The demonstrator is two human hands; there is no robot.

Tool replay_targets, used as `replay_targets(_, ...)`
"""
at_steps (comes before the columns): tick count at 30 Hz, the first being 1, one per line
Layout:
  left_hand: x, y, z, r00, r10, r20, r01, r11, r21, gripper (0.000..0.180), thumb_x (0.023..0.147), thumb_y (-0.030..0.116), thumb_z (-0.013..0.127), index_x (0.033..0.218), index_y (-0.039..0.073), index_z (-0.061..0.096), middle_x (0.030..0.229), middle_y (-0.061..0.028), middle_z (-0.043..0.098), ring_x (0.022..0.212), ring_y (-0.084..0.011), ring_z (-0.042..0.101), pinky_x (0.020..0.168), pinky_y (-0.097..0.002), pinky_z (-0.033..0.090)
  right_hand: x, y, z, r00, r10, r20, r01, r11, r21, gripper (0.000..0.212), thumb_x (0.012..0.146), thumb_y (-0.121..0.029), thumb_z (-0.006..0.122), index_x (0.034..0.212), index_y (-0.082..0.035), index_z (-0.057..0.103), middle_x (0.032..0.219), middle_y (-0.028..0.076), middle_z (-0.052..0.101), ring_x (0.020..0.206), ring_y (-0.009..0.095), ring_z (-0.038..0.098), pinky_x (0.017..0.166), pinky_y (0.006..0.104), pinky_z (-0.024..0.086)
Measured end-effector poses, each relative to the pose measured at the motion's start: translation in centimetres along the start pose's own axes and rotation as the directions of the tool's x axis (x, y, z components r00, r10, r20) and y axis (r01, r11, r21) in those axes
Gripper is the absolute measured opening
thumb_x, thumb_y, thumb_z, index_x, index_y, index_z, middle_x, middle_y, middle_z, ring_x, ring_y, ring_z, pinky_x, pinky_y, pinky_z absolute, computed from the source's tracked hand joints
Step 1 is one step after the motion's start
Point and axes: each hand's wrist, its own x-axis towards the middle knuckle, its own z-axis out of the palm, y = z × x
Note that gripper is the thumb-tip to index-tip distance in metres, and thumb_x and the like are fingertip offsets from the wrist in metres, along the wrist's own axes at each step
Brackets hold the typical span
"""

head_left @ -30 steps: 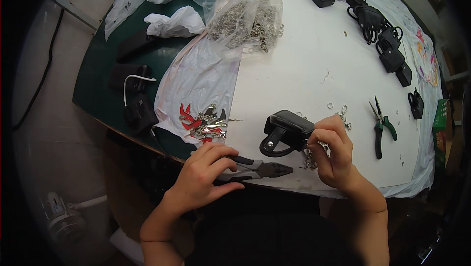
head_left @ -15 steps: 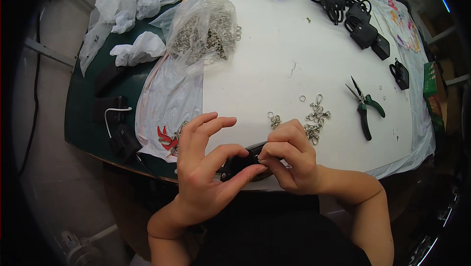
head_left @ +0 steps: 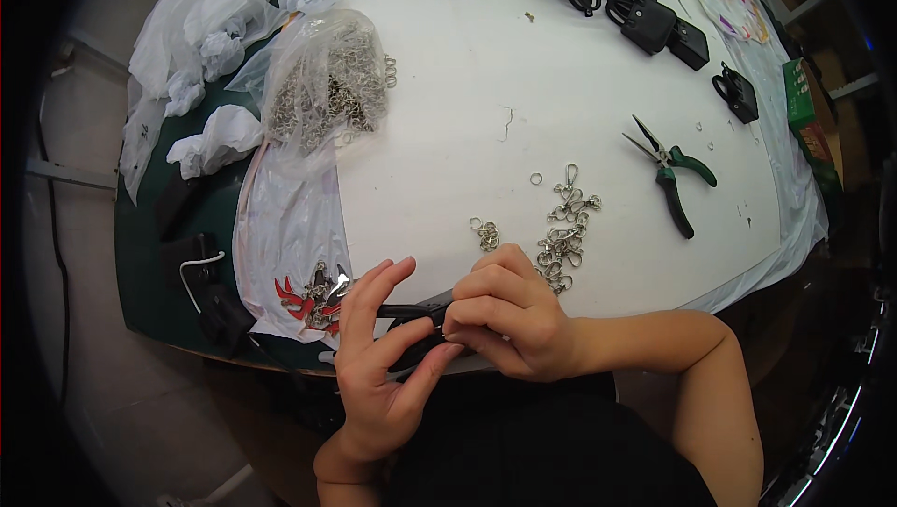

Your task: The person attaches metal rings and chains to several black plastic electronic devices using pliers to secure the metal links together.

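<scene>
Close to the table's near edge, a small black case (head_left: 425, 309) with a strap is held between my two hands and partly hidden by the fingers. My left hand (head_left: 383, 371) grips it between thumb and index finger, its other fingers raised. Against the case's right end, my right hand (head_left: 514, 320) is pinched, the fingertips closed on something too small to make out. Beyond my right hand lie a pile of silver swivel clasps (head_left: 563, 241) and a little heap of metal rings (head_left: 487, 236). One loose ring (head_left: 535, 178) lies apart.
Green-handled needle-nose pliers (head_left: 671, 175) lie open at right. Several black cases with cords (head_left: 645, 23) line the far right. A clear bag of metal hardware (head_left: 327, 86) sits far left, red charms (head_left: 294, 299) nearer. A green box (head_left: 809, 110) stands at the right edge.
The view has shifted, so the table's contents sit differently in the picture. Both hands still hold the black case, and my left fingers have drawn in closer around it.
</scene>
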Motion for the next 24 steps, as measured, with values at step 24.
replay_targets(24, 1.1, -0.1, -1.5, 0.998, -0.036, -0.059, 0.035, 0.999, -0.009, 0.020, 0.072, 0.007, 0.080, 0.086, -0.001, 0.069, 0.120, -0.0162, 0.063, 0.100, -0.0307, 0.055, 0.086, -0.0401, 0.045, 2.8, 4.1, -11.2, 0.875, 0.473, 0.104, -0.438, 0.864, -0.247, 0.007, 0.085, -0.006, 0.071, 0.087, -0.004, 0.064, 0.103, 0.005, 0.064, 0.106, 0.021, 0.056, 0.100, 0.0361, 0.040)
